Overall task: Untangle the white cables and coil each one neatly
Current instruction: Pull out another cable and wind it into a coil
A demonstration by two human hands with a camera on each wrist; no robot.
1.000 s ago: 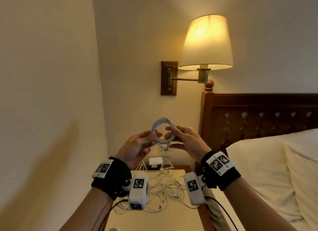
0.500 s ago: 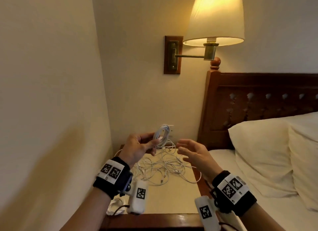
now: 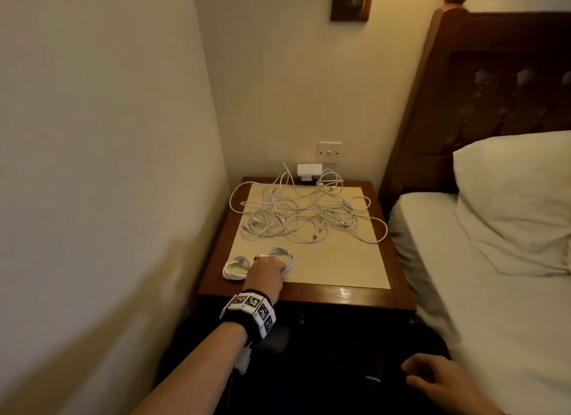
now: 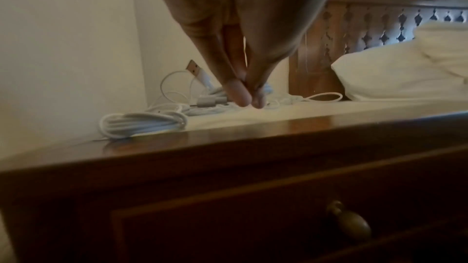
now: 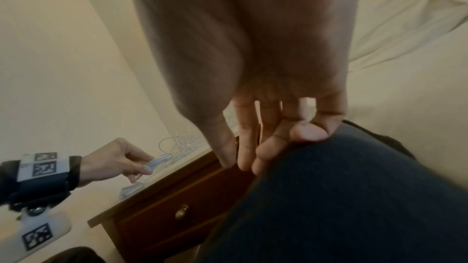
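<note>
A tangle of white cables (image 3: 304, 218) lies across the back half of the nightstand (image 3: 340, 295). Near the front left edge lies one finished coil (image 3: 234, 267) (image 4: 142, 123). Just right of it is a second coiled cable (image 3: 285, 257) (image 5: 159, 161), low over the cream mat. My left hand (image 3: 278, 267) (image 4: 250, 103) pinches it between thumb and fingers. A USB plug (image 4: 195, 70) sticks up behind the fingers. My right hand (image 3: 415, 376) (image 5: 253, 159) is far from the cables, fingers loosely spread on my dark trouser leg (image 5: 341, 197), holding nothing.
A white charger (image 3: 309, 171) sits at the back under a wall switch (image 3: 329, 152). The wall (image 3: 108, 167) closes in on the left. The bed (image 3: 494, 291), pillow (image 3: 519, 204) and wooden headboard (image 3: 482, 74) are right of the nightstand. A drawer knob (image 4: 352, 221) is below the top.
My left hand has carried the coil down from chest height to the nightstand's front left, beside the other coil. My right hand let go and dropped to my leg. My view tilted downward.
</note>
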